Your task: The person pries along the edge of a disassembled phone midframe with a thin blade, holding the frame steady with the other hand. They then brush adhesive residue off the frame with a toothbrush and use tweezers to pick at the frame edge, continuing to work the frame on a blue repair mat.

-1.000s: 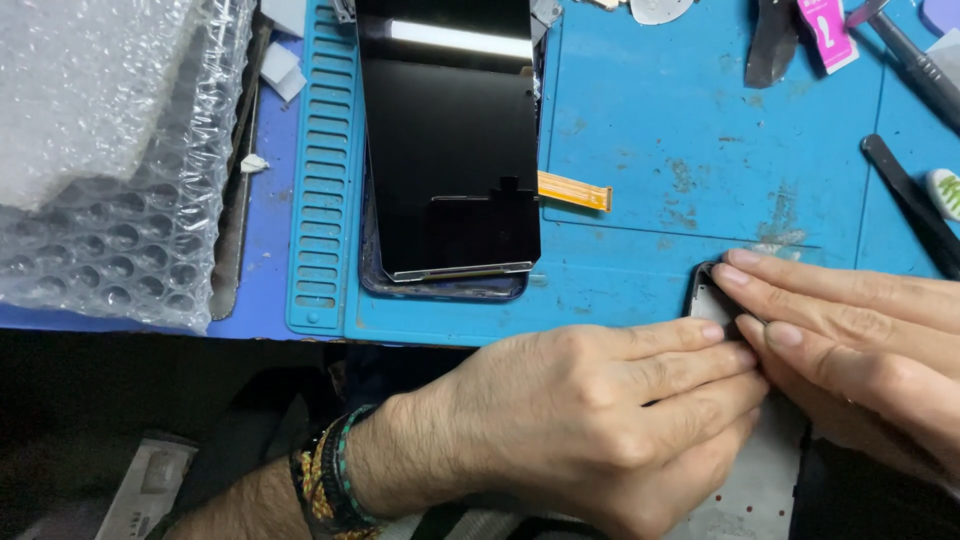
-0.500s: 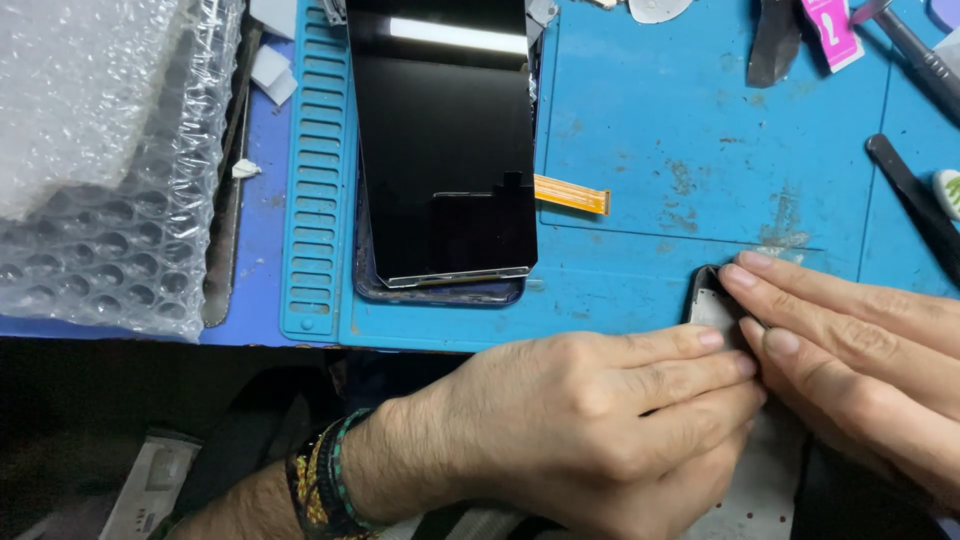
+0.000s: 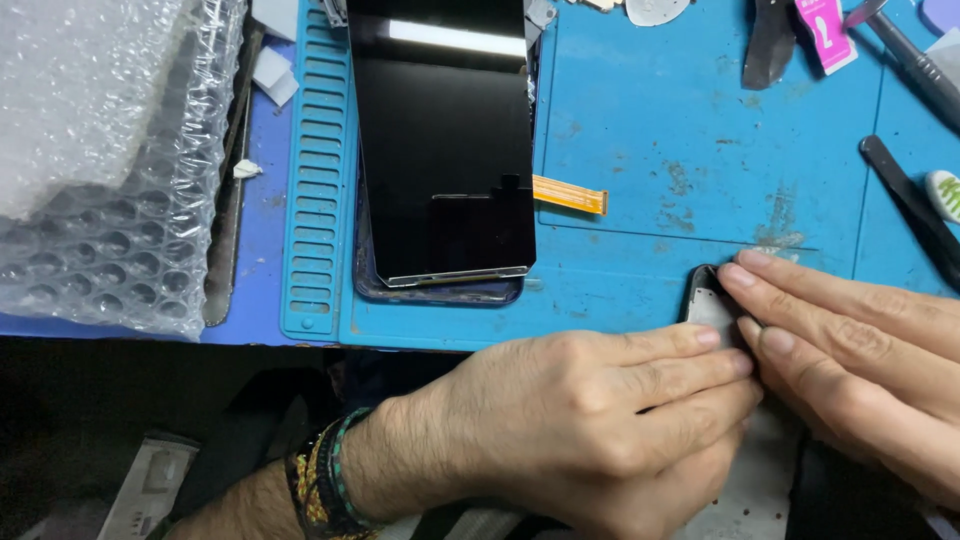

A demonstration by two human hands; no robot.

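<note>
Careful, your left hand [image 3: 580, 420] and right hand [image 3: 850, 350] both pinch that phone frame [image 3: 712, 305] over the mat edge [image 3: 600, 335]; press unevenly and it probably bends.

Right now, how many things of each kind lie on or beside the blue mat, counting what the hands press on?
Black screen panel with orange flex cable: 1
Phone frame piece under the left hand and right hand: 1
Bubble wrap: 1
Dark hand tools: 2
Pink card: 1
Total: 6
</note>
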